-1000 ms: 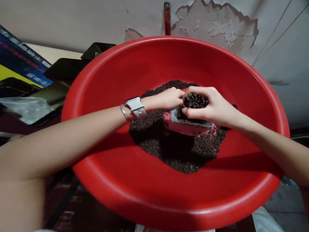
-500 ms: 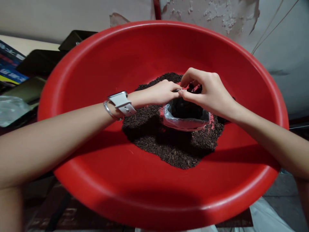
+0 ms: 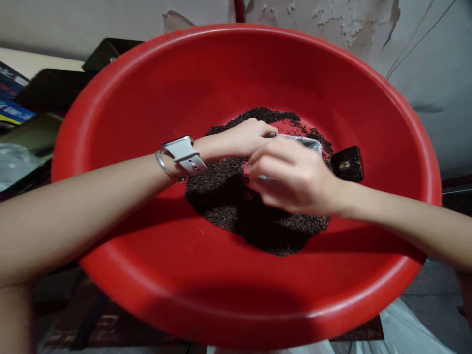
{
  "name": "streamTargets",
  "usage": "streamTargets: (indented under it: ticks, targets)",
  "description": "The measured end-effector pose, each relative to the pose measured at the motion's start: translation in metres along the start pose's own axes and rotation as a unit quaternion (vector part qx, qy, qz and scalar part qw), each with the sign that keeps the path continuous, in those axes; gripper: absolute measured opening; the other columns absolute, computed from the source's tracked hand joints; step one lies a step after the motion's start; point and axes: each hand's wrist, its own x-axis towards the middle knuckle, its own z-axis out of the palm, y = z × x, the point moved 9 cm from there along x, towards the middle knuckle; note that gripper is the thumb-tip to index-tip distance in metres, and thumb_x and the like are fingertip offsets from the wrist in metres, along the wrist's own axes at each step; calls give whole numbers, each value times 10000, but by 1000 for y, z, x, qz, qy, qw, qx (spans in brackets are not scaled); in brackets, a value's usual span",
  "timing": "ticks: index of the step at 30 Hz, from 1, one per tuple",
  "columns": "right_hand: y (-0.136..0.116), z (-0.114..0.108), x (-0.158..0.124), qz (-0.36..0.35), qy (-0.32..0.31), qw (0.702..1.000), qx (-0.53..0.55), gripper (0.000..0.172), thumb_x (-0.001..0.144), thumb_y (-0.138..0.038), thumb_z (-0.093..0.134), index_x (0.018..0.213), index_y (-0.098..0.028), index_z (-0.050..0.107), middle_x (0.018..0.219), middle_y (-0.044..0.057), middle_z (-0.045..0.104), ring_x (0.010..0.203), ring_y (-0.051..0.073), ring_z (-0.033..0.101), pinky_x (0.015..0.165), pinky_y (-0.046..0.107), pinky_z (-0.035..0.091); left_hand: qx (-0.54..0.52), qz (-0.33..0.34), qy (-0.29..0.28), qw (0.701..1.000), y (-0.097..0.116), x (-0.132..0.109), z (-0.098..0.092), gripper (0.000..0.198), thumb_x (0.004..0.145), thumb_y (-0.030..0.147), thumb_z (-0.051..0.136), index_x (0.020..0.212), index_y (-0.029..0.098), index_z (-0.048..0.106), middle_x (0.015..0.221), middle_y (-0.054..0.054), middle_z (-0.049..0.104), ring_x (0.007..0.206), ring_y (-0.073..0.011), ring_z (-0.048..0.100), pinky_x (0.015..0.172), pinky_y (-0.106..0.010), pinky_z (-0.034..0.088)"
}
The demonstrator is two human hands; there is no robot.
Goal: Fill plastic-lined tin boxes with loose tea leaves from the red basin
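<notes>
Dark loose tea leaves (image 3: 217, 184) lie heaped in a large red plastic basin (image 3: 250, 322). Among them stands an open-topped container lined with a clear plastic bag (image 3: 312, 143). My left hand (image 3: 249, 137), a white-strapped watch (image 3: 186, 155) at its wrist, is closed on the bag's left edge with its fingertips. My right hand (image 3: 295, 172), smeared by motion, curls its fingers over the near rim of the bag and covers most of the opening. What these fingers grip is hidden. A black lid (image 3: 347, 163) with gold marks lies behind my right wrist.
Dark open boxes or trays (image 3: 55, 88) stand beyond the basin's left side, near a blue printed package (image 3: 14, 101). Translucent plastic (image 3: 16, 164) lies below them. Peeling wall (image 3: 335, 27) is behind the basin. A pale plastic sheet (image 3: 409, 329) lies at lower right.
My right hand has moved from the bag's far left edge toward me, over its near rim, with fingers curling in. The black lid has come into view. My left hand stays at the rim.
</notes>
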Motion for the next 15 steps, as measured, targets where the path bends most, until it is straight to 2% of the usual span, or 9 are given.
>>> streamTargets:
  ticks: [2,4,5,6,8,10,11,13,15]
  targets:
    - [-23,40,-12,-83,-93,991,52,217,929,-239,383,949,-173,589,1050,99,581,978,184,541,891,365,442,22,2,-5,1000,3,-1,-1,255,824,332,464,821,163,655,714,-22,623,691,-144,517,717,-277,378]
    - [-32,83,-32,-112,-190,970,100,262,926,-287,418,1084,-163,587,1205,143,553,1036,208,540,907,374,452,42,2,-10,999,4,-2,-2,268,837,316,439,852,157,654,733,-27,634,683,-140,519,714,-270,377]
    - [-28,104,-42,-92,-231,961,121,332,917,-328,447,1177,-157,563,1302,168,502,1111,240,520,946,407,438,48,4,-11,999,4,-2,-2,272,840,312,434,858,154,655,743,-34,639,682,-141,521,707,-268,377]
    - [-18,124,-53,-40,-271,951,141,456,896,-399,488,1285,-162,509,1396,187,422,1208,291,468,987,460,411,51,7,-12,999,4,-2,-1,277,843,312,430,862,152,656,756,-42,643,684,-144,525,699,-268,377]
    - [11,161,-79,100,-359,912,171,660,860,-512,514,1421,-189,389,1505,203,265,1349,383,314,1033,572,330,51,13,-13,999,4,-1,-1,290,847,318,424,872,152,660,784,-57,650,696,-151,535,690,-271,379]
    - [29,178,-95,177,-396,878,201,744,805,-551,574,1438,-213,377,1536,186,206,1391,413,222,1061,611,261,49,15,-14,999,3,-1,0,299,848,322,420,884,153,663,806,-65,655,709,-157,544,694,-275,383]
    - [34,181,-98,189,-399,873,208,752,780,-535,612,1424,-208,404,1534,185,216,1393,416,216,1074,602,247,50,15,-15,999,3,-1,0,301,849,322,418,888,153,664,809,-65,656,711,-158,545,696,-276,385]
    - [36,179,-94,184,-399,876,198,749,742,-482,669,1393,-182,451,1509,200,266,1378,421,250,1080,565,267,52,17,-14,998,4,-1,0,302,851,322,416,886,151,662,802,-62,654,704,-156,541,690,-274,385]
    - [34,177,-91,183,-416,874,174,756,750,-483,656,1394,-150,443,1460,234,332,1339,430,321,1038,533,344,53,21,-13,998,5,-2,0,305,853,325,412,881,148,659,808,-61,654,699,-152,535,686,-271,384]
